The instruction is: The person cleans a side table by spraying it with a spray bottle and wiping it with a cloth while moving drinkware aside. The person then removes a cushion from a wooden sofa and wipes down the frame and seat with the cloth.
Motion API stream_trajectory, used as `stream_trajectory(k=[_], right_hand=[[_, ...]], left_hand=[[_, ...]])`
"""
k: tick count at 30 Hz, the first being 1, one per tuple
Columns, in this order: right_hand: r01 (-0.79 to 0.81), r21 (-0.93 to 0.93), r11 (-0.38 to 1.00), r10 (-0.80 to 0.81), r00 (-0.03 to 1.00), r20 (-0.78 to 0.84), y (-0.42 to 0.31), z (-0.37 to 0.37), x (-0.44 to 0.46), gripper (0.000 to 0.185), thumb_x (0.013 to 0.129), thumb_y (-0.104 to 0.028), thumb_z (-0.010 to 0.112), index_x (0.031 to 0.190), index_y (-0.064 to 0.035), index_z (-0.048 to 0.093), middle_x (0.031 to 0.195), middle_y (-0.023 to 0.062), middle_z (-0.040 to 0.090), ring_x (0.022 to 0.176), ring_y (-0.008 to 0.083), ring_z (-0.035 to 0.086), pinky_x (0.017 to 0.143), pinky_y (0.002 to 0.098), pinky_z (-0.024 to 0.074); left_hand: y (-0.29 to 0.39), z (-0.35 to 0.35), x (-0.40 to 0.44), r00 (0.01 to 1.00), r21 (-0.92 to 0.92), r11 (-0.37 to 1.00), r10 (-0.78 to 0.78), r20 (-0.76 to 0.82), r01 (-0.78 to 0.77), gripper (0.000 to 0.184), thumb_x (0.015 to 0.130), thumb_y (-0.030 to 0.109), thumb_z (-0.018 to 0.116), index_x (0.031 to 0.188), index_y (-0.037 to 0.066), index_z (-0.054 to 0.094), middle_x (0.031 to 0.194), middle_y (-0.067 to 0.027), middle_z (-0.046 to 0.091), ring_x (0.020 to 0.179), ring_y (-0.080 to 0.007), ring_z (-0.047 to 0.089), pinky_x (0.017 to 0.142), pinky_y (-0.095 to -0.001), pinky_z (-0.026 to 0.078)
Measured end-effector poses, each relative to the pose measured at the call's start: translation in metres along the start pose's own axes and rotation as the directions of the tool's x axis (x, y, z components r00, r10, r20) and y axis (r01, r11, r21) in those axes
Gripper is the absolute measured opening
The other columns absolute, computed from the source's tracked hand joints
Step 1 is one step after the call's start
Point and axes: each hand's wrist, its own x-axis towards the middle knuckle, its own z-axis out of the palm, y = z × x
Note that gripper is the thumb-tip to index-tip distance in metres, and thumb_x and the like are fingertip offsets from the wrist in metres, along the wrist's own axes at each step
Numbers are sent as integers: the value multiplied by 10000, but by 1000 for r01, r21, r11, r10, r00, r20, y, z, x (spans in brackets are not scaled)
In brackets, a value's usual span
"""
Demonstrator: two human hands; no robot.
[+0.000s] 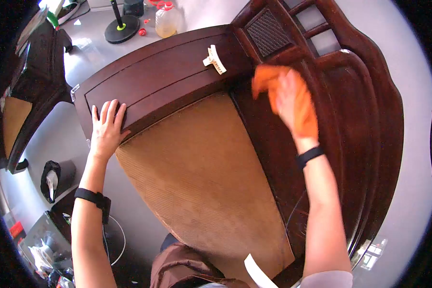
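Note:
My left hand [108, 130] lies on the near edge of the dark wooden armrest [163, 67], its fingers stretched out and apart. My right hand [286, 98], blurred by motion, has an orange cloth [306, 113] in its grasp, in front of the carved wooden backrest [365, 110]. Part of the cloth hangs off to the left of the fingers. Between my arms is the seat's tan ribbed cushion [197, 158]. A cream claw hair clip [215, 60] rests on top of the armrest.
Beyond the armrest are a clear plastic bottle [166, 21] with yellowish liquid and a round black stand [122, 30]. Another dark wooden seat [38, 72] stands at left, with a black-lined bin [57, 180] below it. A loose cable [125, 240] hangs near my left arm.

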Motion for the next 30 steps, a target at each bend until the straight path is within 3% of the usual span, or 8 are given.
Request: stream_trajectory(k=[3,8,11,18,23,27,29,30], right_hand=[[15,882,471,330,924,-192,31,28,52,597,874,-168,566,1423,-34,374,1546,133,249,1436,371,178,1177,474,172],[-60,778,625,117,993,-17,19,8,-37,556,894,-212,551,1412,-74,402,1529,140,286,1426,389,204,1166,484,204],[13,843,538,29,999,-33,-17,18,-117,310,848,-195,592,1112,-33,620,1523,149,296,1426,399,206,1155,508,217],[-190,758,624,344,938,-48,7,1,-1,361,861,-246,568,1157,-39,571,1411,129,432,1350,364,341,1082,492,334],[-4,697,717,246,937,-248,-73,7,46,277,874,-189,538,1102,-33,563,1195,158,477,1232,356,423,1023,456,393],[179,108,978,-144,951,-272,-132,-10,52,341,925,-162,435,1227,-55,549,1141,87,552,1149,258,504,1022,370,400],[130,495,859,-21,975,-219,-173,-11,55,355,943,-198,414,1252,-74,536,1174,95,554,1155,258,512,1013,374,404],[23,835,549,101,990,-94,-197,-11,55,362,952,-215,403,1264,-83,530,1190,100,555,1158,258,516,1009,376,405]], left_hand=[[-2,4,0,1000,10,1000,2,-18,-2,857,653,242,807,1395,96,403,1416,-124,364,1335,-325,328,1124,-582,231],[-4,5,1,999,24,1000,8,-37,-7,847,658,253,816,1392,114,417,1414,-107,373,1323,-295,346,1111,-580,261],[-2,7,0,1000,53,999,5,-25,-3,849,666,257,814,1398,112,409,1415,-111,371,1324,-303,342,1110,-584,259],[-3,10,0,999,74,997,26,-41,-23,842,680,262,806,1402,113,400,1415,-112,367,1328,-309,335,1107,-585,261],[-3,11,2,999,88,996,20,-29,-17,860,648,249,829,1385,108,409,1413,-114,369,1317,-318,349,1099,-579,281],[-5,13,1,998,79,996,44,-41,-40,875,661,283,811,1402,95,385,1422,-140,370,1319,-363,359,1124,-553,248],[-2,12,1,997,85,995,54,-54,-49,865,647,272,822,1384,92,407,1409,-135,379,1311,-354,366,1110,-560,268],[-1,12,3,994,86,995,65,-83,-58,855,633,262,833,1366,89,429,1396,-130,388,1302,-346,373,1097,-568,288]])
